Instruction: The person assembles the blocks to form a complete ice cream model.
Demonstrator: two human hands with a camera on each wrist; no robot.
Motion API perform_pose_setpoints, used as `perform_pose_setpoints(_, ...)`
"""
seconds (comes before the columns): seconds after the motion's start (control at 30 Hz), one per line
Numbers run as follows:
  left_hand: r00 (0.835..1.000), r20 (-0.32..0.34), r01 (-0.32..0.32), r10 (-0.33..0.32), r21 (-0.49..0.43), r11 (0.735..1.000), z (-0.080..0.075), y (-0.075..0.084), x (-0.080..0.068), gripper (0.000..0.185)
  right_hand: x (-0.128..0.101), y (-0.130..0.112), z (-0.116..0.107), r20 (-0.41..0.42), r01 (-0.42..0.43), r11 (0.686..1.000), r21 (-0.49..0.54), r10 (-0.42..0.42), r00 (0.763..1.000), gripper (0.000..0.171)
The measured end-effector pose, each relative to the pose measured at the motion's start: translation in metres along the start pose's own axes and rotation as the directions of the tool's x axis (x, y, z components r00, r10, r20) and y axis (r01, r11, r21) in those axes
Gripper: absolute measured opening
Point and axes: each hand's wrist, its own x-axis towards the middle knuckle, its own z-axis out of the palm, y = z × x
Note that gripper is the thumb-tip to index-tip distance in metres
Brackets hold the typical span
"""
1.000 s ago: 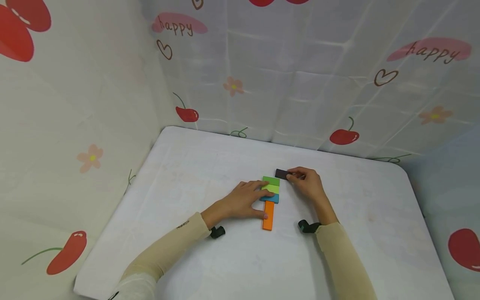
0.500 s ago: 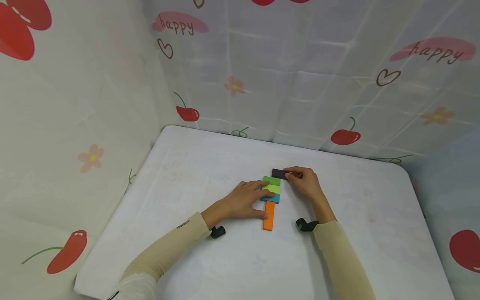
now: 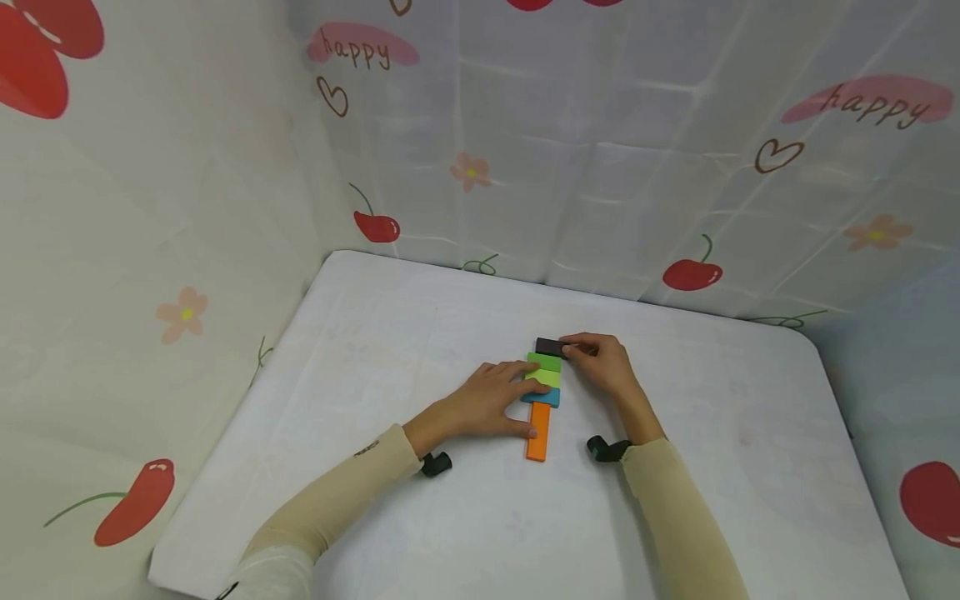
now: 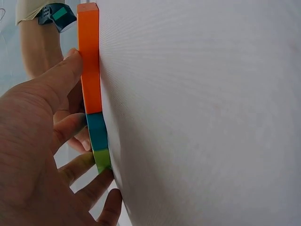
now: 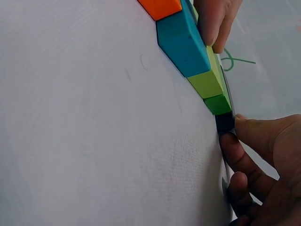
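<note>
Flat rectangular blocks form a column in the head view. An orange block (image 3: 537,433) stands lengthwise at the near end. Beyond it lie a blue block (image 3: 554,398), a lime block (image 3: 551,379) and a green block (image 3: 545,362), set crosswise. My left hand (image 3: 487,402) spreads over them from the left, its thumb touching the orange block's side and its fingertips resting on the crosswise blocks. At the far end, my right hand (image 3: 606,363) pinches a dark block (image 3: 549,347) by its right end. In the right wrist view that dark block (image 5: 225,122) adjoins the green block (image 5: 218,104).
The blocks lie on a white-covered table (image 3: 420,533) with rounded corners. Printed curtains (image 3: 562,167) hang behind and at the sides. Each wrist carries a small black device, such as the one on the right wrist (image 3: 606,450).
My right hand has slid the dark block leftward, from the right of the column to the far side of the green block. The left hand and the other blocks hold their places.
</note>
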Motion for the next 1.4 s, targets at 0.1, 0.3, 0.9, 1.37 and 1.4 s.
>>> perform_pose_setpoints(0.1, 1.000, -0.002, -0.004, 0.004, -0.001, 1.000, 0.000, 0.000, 0.001, 0.076, 0.000, -0.002, 0.000, -0.002, -0.006, 1.000, -0.001, 0.006, 1.000, 0.027)
perform_pose_setpoints(0.3, 1.000, -0.004, -0.008, 0.008, -0.007, 1.000, -0.001, 0.000, 0.000, 0.075, 0.000, -0.006, 0.003, 0.002, -0.020, 1.000, -0.006, 0.020, 1.000, 0.028)
perform_pose_setpoints(0.9, 1.000, -0.002, 0.001, -0.001, -0.021, 1.000, -0.002, 0.000, 0.001, 0.076, 0.002, -0.009, 0.004, 0.015, -0.011, 1.000, -0.002, 0.011, 1.000, 0.028)
perform_pose_setpoints(1.37, 1.000, 0.010, -0.029, 0.029, -0.037, 0.999, 0.000, 0.003, 0.002, 0.062, -0.022, 0.003, 0.006, -0.020, 0.049, 0.997, -0.056, -0.050, 0.999, 0.045)
perform_pose_setpoints(1.4, 0.999, 0.011, -0.032, 0.032, -0.045, 0.998, 0.000, 0.002, 0.002, 0.060, -0.027, 0.003, 0.005, -0.018, 0.045, 0.998, -0.053, -0.046, 0.999, 0.047)
